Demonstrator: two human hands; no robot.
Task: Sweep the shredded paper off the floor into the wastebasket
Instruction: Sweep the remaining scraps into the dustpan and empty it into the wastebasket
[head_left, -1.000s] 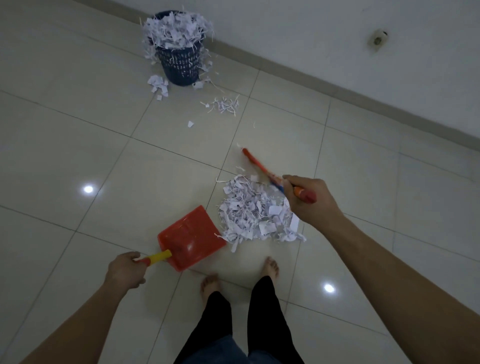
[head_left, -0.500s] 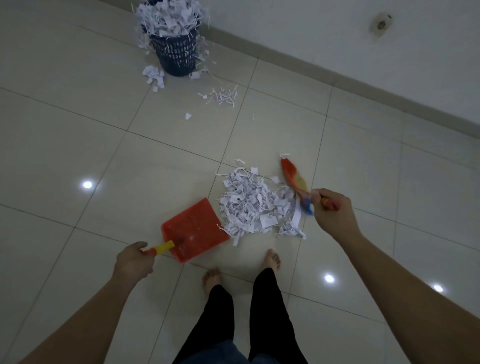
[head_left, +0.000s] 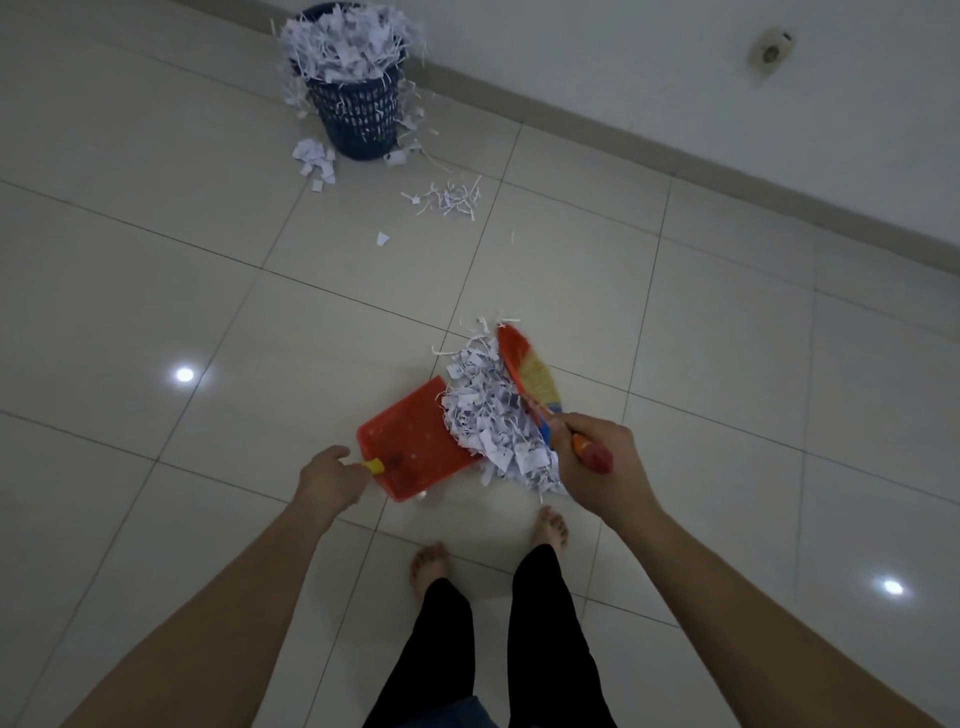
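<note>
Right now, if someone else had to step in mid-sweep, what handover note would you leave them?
Left hand: closed on the yellow handle of the red plastic dustpan, which lies flat on the tiled floor.
Right hand: closed on the multicoloured hand brush, bristles against the main pile of white shredded paper.
Done: the pile's edge overlaps the pan's lip. The dark mesh wastebasket by the wall is heaped over its rim.
Left: push the rest in, tip it into the basket, then collect the scattered shreds and the scraps by its base.
</note>
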